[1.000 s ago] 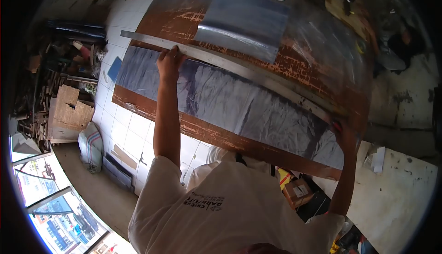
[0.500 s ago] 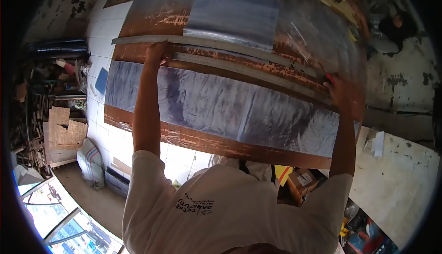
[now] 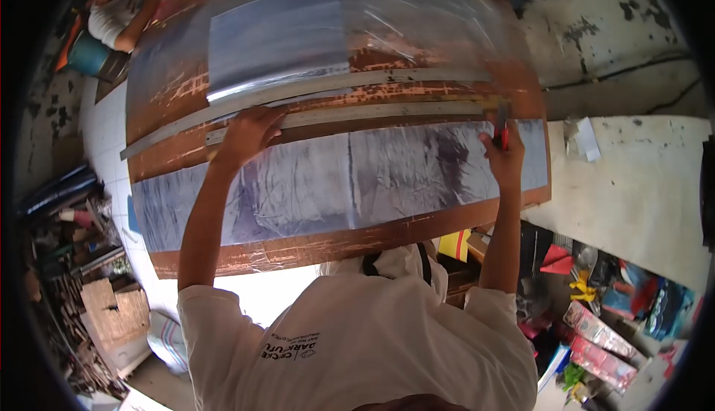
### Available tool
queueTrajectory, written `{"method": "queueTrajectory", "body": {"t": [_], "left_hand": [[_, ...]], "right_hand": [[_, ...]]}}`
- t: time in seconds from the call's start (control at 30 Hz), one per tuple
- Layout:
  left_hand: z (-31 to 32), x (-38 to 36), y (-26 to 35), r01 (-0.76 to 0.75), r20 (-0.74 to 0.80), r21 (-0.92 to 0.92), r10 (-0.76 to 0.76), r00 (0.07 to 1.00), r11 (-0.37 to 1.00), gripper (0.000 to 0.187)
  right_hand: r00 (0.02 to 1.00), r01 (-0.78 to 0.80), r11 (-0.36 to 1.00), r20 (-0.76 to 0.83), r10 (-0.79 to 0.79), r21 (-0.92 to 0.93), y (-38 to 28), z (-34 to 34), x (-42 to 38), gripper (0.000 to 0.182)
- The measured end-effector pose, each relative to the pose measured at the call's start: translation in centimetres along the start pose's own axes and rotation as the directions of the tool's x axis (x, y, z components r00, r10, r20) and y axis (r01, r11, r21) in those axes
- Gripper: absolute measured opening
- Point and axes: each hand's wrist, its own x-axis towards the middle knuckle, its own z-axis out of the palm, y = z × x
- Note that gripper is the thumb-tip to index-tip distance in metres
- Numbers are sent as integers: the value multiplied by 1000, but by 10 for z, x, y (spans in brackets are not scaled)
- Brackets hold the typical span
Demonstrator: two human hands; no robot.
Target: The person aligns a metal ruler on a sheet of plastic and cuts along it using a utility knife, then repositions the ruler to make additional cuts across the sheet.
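Observation:
My left hand [image 3: 255, 134] lies across a long metal ruler [image 3: 357, 115], its fingers on the far side and the thumb on the near side. In my right hand [image 3: 504, 156] is a red-handled cutter [image 3: 505, 137], its dark blade end pointing away from me by the ruler's right end. Just beyond lies a second, longer metal strip [image 3: 175, 124], roughly parallel. Closest to me, a wrinkled bluish-grey plastic sheet [image 3: 313, 176] stretches across the brown board [image 3: 357, 226]. A smoother rectangular sheet [image 3: 279, 35] lies farther back.
Clear plastic film [image 3: 424, 20] covers the far right of the worktop. Another person [image 3: 112, 20] is at the far left, beside a teal bucket [image 3: 89, 55]. A pale board [image 3: 618, 180] stands right. Scrap wood [image 3: 63, 321] is piled left; bags and packages [image 3: 607, 344] lie lower right.
My view has swung to the right. My left hand has shifted from the farther strip to the nearer ruler. The cutter stays in my right hand, now nearer the wrinkled sheet.

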Motion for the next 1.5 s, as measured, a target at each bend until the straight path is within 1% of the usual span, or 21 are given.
{"method": "queueTrajectory", "body": {"t": [0.07,0.13,0.2,0.27,0.33,0.47,0.57,0.63,0.73,0.8,0.87,0.93,1.0,1.03,1.07,1.13,1.27,1.37,1.4,1.43,1.5], "left_hand": [[-12,8,0,-86,-5,32,87,996,996,48],[-21,14,-2,-61,50,-26,62,997,998,48],[-29,20,0,-107,47,-35,109,993,994,45],[-40,24,6,-48,64,-169,59,996,984,39],[-53,29,16,-41,52,-217,53,997,975,33],[-75,26,39,-43,65,-212,58,996,976,31],[-74,11,72,30,46,-353,-15,999,935,35],[-81,1,86,31,51,-334,-15,999,942,33],[-91,-9,122,-14,26,-249,21,999,968,29],[-85,-13,165,81,20,-381,-79,997,921,29],[-61,-14,208,124,64,-507,-106,992,853,28],[-29,-13,256,160,101,-617,-124,987,770,24],[8,-12,299,70,66,-657,-35,997,750,27],[24,-9,325,40,23,-701,-34,999,712,27],[38,-5,351,9,-21,-741,-37,999,671,28],[64,-1,389,43,16,-787,-49,999,616,29],[103,12,454,125,70,-812,-117,991,570,23],[145,13,492,69,-4,-815,-125,992,575,20],[149,15,510,163,81,-825,-172,982,541,18],[158,22,524,156,67,-857,-194,979,490,19],[172,32,544,169,67,-880,-237,969,443,19]], "right_hand": [[998,-54,998,-28,55,21,3,-17,-36,38],[993,-104,993,-54,106,52,8,-28,-64,40],[983,-145,987,-105,153,75,12,-41,-89,38],[962,-187,978,-184,202,96,2,-45,-109,34],[882,-329,888,-234,410,321,-2,-50,-129,28],[782,-357,834,-355,513,421,-17,-39,-152,21],[759,-364,809,-357,545,462,-24,-25,-162,20],[810,-305,810,-311,497,501,-18,-19,-173,12],[834,-301,816,-279,476,493,-22,-14,-180,14],[814,-349,776,-240,528,525,-27,-14,-184,18],[753,-280,561,-184,631,779,-27,-13,-187,23],[747,-321,558,-157,646,766,-31,-22,-187,29],[754,-105,441,-218,620,891,-37,-28,-182,33],[772,-50,434,-241,588,899,-23,-36,-190,33],[742,-22,460,-294,603,888,-18,-45,-192,32],[809,61,378,-267,523,924,-9,-74,-197,37],[741,-10,473,-311,595,881,12,-119,-196,33],[750,-28,480,-299,590,877,21,-141,-182,31],[754,-30,492,-304,583,870,29,-148,-179,29],[798,18,487,-306,519,873,41,-156,-176,26],[746,-69,605,-361,559,793,55,-173,-169,27]]}}
